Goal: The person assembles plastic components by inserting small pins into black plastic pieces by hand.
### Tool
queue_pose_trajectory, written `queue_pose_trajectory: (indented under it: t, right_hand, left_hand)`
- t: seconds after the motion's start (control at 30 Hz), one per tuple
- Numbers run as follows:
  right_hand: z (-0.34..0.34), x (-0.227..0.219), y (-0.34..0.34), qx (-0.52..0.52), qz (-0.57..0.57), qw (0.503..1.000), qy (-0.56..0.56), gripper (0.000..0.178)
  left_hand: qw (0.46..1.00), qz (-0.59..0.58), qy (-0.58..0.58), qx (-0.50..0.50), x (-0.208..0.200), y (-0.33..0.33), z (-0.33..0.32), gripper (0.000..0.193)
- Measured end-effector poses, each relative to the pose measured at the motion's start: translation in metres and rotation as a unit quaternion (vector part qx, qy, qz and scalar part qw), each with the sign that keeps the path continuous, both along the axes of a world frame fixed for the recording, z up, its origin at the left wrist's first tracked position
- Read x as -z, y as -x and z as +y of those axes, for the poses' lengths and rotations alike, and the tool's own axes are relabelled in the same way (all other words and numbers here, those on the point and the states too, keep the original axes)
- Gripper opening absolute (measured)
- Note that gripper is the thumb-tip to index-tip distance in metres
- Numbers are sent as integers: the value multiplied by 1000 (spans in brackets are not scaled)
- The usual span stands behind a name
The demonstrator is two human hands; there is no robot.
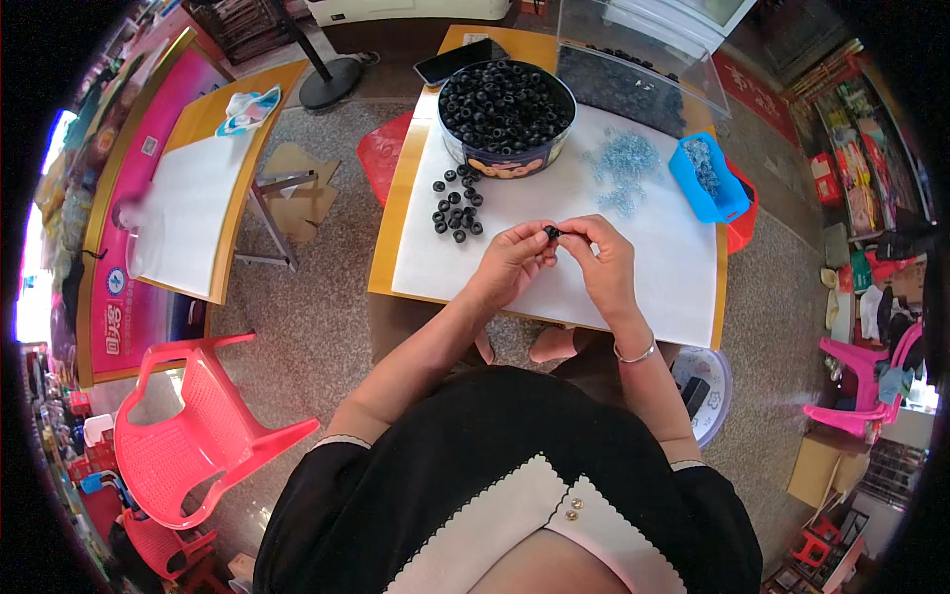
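Note:
Close together over the front middle of the white-covered table (643,282), my two hands work on one small round black piece (551,232). It looks like the hollow black pieces nearby. My left hand (513,261) pinches it between thumb and fingertips. The fingertips of my right hand (606,259) are closed at its other side, where a thin dark bit shows; whether that is a separate part I cannot tell. Left of my hands lies a loose group of black pieces (456,211). Behind them stands a round tub (510,163) heaped with the same pieces.
Small clear bluish pieces (623,163) lie spread right of the tub. More fill a blue plastic basket (725,206) at the right edge. A phone (460,61) and a transparent box (633,74) are at the back. A pink chair (198,436) stands at left.

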State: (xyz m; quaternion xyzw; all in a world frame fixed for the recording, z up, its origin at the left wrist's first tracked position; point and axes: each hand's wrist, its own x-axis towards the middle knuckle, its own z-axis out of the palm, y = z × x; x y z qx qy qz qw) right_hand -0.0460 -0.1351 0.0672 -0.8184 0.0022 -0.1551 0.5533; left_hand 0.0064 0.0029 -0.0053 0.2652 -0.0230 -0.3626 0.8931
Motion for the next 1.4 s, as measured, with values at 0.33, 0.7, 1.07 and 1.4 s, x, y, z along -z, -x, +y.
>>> queue_pose_trajectory:
  t: [0.33,0.7,1.07,1.4]
  right_hand:
    - [0,1,4,3,-39,995,88,13]
    - [-25,3,2,-106,53,993,-3,20]
    - [-34,-12,0,-143,100,985,-3,20]
    - [-33,-17,1,-125,105,986,35,9]
  left_hand:
    - [999,-37,-24,-7,0,2,-2,21]
    - [995,-82,-57,25,4,3,-2,26]
    - [993,-67,-60,82,-3,2,2,23]
    - [994,-54,-58,73,0,1,-1,23]
